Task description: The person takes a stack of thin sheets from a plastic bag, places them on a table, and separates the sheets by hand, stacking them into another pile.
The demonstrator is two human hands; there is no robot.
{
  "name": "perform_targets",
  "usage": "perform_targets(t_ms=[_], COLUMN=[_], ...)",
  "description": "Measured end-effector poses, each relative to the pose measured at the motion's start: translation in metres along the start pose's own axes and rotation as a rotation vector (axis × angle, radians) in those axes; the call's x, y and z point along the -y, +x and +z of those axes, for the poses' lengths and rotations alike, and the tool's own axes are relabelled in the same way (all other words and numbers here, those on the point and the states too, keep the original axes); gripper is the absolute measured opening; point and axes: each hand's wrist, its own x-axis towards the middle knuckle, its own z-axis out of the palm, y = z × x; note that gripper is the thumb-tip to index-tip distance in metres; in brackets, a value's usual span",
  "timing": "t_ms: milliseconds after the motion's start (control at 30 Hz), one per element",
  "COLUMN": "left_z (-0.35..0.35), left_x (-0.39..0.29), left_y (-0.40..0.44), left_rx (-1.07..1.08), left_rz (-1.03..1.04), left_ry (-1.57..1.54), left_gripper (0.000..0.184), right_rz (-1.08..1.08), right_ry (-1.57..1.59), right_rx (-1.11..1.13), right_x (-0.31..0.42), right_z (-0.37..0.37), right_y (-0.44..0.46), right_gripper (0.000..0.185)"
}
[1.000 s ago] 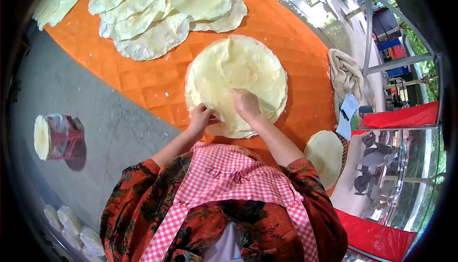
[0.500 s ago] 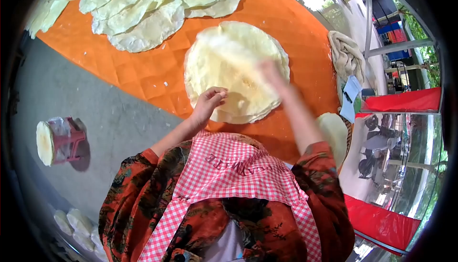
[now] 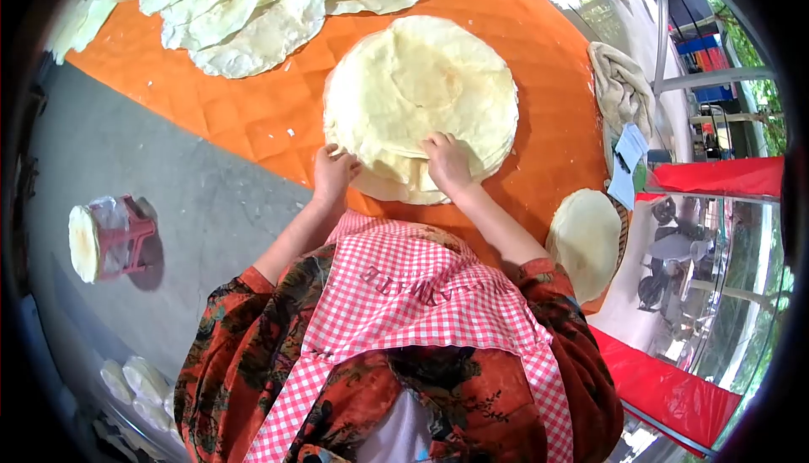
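A round stack of thin pale flatbreads (image 3: 421,84) lies on the orange table cover (image 3: 244,122) in front of me. My right hand (image 3: 447,162) is closed on a fold of flatbread near the stack's front edge. At the stack's left front edge, my left hand (image 3: 335,168) has its fingers curled near the rim; whether they pinch the bread is too small to tell. More flatbreads (image 3: 253,25) overlap in a spread at the top left of the table.
A basket with round flatbreads (image 3: 586,244) stands at the right edge. Beyond it are a crumpled cloth (image 3: 622,92) and blue papers (image 3: 626,164). On the floor at left, a pink stool (image 3: 126,235) bears wrapped flatbreads; white packages (image 3: 145,383) lie lower left.
My right hand swept over the stack with a blurred flatbread, then came back to the front edge. My left hand lifted slightly, then moved left to the rim.
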Motion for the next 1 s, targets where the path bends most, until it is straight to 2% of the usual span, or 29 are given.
perform_targets(t_ms=[33,133,167,267,300,433,500,600,800,900,1000], left_z=[0.001,0.001,0.005,0.008,0.008,0.016,0.020,0.023,0.010,0.010,0.027], left_x=[-0.001,-0.001,-0.003,0.003,0.008,0.010,-0.002,-0.006,0.011,0.014,-0.012], left_y=[0.002,0.005,0.005,0.013,0.017,0.018,0.005,0.009,0.053,0.049,0.016], left_rx=[0.028,0.107,0.129,0.180,0.200,0.222,0.219,0.119,0.186,0.251,0.193], left_rz=[-0.021,-0.072,-0.067,-0.087,-0.097,-0.073,-0.080,-0.105,-0.311,-0.113,-0.061], left_ry=[-0.016,-0.016,0.002,0.020,0.025,-0.161,-0.254,-0.212,-0.400,-0.213,-0.050], left_gripper=[0.040,0.031,0.027,0.018,0.015,0.020,0.025,0.031,0.030,0.030,0.039], right_rz=[-0.001,0.224,0.253,0.037,0.041,0.029,0.055,0.063,0.064,0.059,0.073], right_ry=[0.026,0.225,0.201,0.058,0.033,-0.006,-0.005,0.001,0.107,0.112,0.116], right_rx=[-0.027,0.147,0.134,-0.076,0.009,0.129,0.125,0.161,0.133,0.146,0.155], right_x=[-0.001,-0.017,-0.003,0.030,0.035,0.031,0.037,0.039,0.030,0.033,0.034], right_z=[-0.002,-0.022,-0.043,-0.054,-0.043,0.002,-0.002,-0.012,-0.005,-0.010,-0.010], right_y=[0.001,0.015,0.023,0.025,0.019,0.004,0.003,0.002,0.000,0.003,0.000], right_gripper=[0.026,0.027,0.027,0.025,0.023,0.024,0.026,0.027,0.035,0.040,0.045])
